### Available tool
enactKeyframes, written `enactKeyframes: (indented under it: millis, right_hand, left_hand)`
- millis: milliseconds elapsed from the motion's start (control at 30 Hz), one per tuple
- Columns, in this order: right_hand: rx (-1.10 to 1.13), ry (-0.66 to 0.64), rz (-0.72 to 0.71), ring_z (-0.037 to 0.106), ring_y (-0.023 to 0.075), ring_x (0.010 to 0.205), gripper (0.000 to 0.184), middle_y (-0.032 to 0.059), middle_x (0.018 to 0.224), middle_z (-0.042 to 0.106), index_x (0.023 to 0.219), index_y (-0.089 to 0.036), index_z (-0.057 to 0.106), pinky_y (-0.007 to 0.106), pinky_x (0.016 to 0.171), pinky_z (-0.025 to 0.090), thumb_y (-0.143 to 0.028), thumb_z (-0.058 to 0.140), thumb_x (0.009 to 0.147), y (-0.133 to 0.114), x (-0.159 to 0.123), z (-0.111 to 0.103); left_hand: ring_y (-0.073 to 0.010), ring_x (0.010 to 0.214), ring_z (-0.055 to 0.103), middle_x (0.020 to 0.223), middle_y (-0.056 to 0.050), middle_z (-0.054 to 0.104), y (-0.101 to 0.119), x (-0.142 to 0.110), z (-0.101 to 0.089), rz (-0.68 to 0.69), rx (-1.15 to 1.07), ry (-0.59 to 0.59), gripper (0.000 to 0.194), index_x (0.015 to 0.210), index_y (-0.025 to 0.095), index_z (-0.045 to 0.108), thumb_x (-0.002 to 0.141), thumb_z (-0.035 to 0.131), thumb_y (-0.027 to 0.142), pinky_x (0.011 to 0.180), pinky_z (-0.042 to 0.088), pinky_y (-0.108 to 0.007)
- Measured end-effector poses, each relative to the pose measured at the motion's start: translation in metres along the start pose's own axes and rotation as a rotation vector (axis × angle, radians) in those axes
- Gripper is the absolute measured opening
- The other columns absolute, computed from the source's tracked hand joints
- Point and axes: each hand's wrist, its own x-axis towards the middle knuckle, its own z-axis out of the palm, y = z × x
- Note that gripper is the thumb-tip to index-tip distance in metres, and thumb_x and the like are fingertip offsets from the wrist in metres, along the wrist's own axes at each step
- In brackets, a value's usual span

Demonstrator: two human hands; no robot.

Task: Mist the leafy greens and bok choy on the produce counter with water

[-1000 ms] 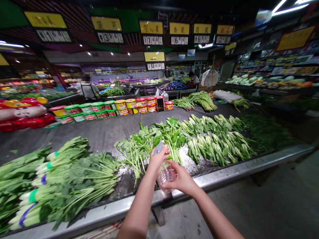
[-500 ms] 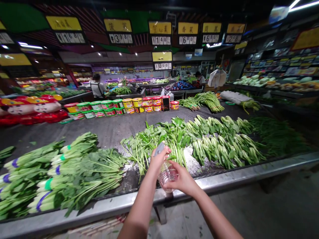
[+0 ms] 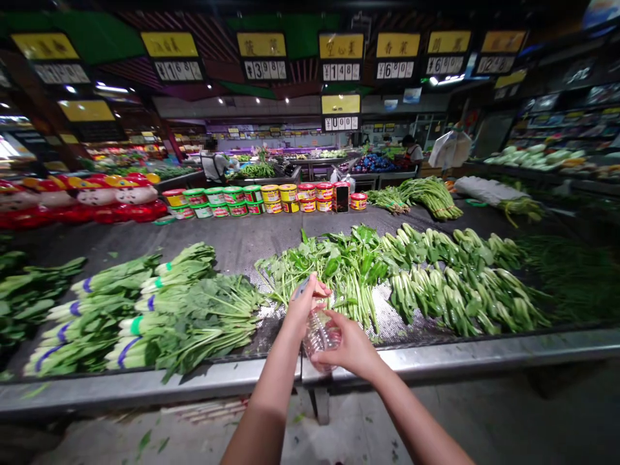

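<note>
Both of my hands hold a clear ribbed plastic bottle (image 3: 320, 337) above the front edge of a vegetable display. My right hand (image 3: 351, 345) is wrapped round the bottle's body from the right. At its neck, my left hand (image 3: 306, 302) is closed round the top, where a grey piece (image 3: 301, 288) like a spray head shows partly between the fingers. The fingers hide most of that grey piece. Just beyond the hands lie loose leafy greens with long stems (image 3: 339, 258). To their right are rows of small bok choy (image 3: 436, 290).
Banded bunches of greens (image 3: 145, 303) lie at left. A metal rail (image 3: 436, 361) runs along the display's front. Stacked round tubs (image 3: 252, 199), a phone-like dark screen (image 3: 341, 197) and red figures (image 3: 97, 197) stand behind. Price signs (image 3: 341, 58) hang overhead. A person (image 3: 213, 165) is in the background.
The view has turned left, so the display sits farther right in the picture. My left hand has shifted on the bottle's top and now covers more of the grey piece.
</note>
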Motion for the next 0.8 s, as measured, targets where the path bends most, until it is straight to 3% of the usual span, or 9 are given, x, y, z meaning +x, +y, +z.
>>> enactKeyframes:
  millis: [300,567,800]
  right_hand:
    - [0.028,-0.039,-0.004,0.064,0.0235,0.082,0.091,0.0072,0.100,0.067,0.129,-0.022,0.049,0.036,0.073,0.050,-0.046,0.081,0.048,-0.014,-0.003,0.021]
    - [0.055,-0.087,-0.024,0.063,0.0228,0.082,0.090,0.0068,0.102,0.067,0.128,-0.022,0.049,0.036,0.074,0.050,-0.041,0.082,0.046,-0.020,-0.001,0.029]
    - [0.069,-0.149,-0.049,0.063,0.0235,0.085,0.093,0.0087,0.105,0.066,0.128,-0.019,0.049,0.036,0.076,0.050,-0.047,0.083,0.046,-0.027,-0.001,0.043]
  left_hand:
    - [-0.0096,0.045,0.052,0.053,0.001,0.056,0.002,-0.010,-0.018,0.015,-0.015,-0.004,0.051,0.065,0.015,0.061,0.065,0.064,0.067,0.041,0.036,-0.018]
    - [-0.0183,0.078,0.065,0.081,-0.006,0.069,0.004,-0.022,-0.036,0.054,-0.021,0.097,0.049,0.081,0.017,0.066,0.063,0.069,0.062,0.066,0.050,-0.025]
    - [-0.0162,0.067,0.062,0.070,-0.004,0.066,0.005,-0.029,-0.055,0.066,0.050,0.175,0.051,0.076,0.017,0.064,0.065,0.064,0.066,0.056,0.045,-0.023]
